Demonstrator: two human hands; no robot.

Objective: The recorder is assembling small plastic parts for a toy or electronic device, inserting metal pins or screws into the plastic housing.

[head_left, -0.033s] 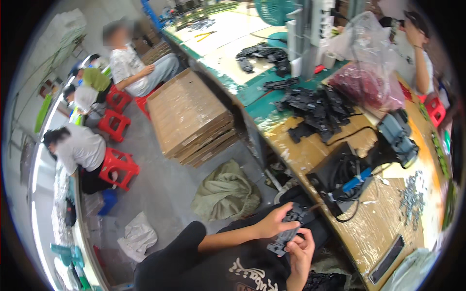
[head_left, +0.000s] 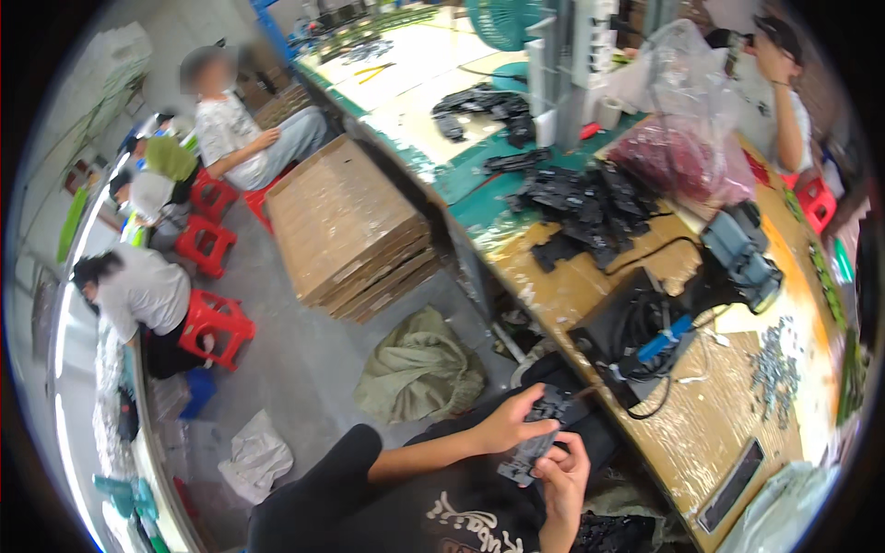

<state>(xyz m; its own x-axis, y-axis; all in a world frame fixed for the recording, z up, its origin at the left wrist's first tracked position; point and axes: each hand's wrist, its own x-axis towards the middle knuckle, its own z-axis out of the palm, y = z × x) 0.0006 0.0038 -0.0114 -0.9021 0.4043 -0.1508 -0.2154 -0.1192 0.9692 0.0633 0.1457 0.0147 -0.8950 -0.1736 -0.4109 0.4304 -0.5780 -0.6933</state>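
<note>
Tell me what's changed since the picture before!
The whole view slid slightly left, as if the camera turned. Nothing was grabbed or let go: the left fingers and right fingers still hold the dark part. The brown stack and green sack stayed where they were.

Wearer: black shirt (head_left: 396, 502), plain and matte over the shoulder and upper chest. Left sleeve (head_left: 318, 470) short and loose, same black, with a wide hem ending near the elbow. Chest carries a white print (head_left: 475, 525) in flowing, script-like strokes with a curled flourish at one end; a small dull brownish mark (head_left: 456, 546) sits beneath, cut by the lower edge of view. Left forearm (head_left: 419, 458) bare from hem to wrist; right forearm (head_left: 559, 535) bare where visible. Left hand (head_left: 507, 426) and right hand (head_left: 566, 472) ungloved, fingernails short.
</note>
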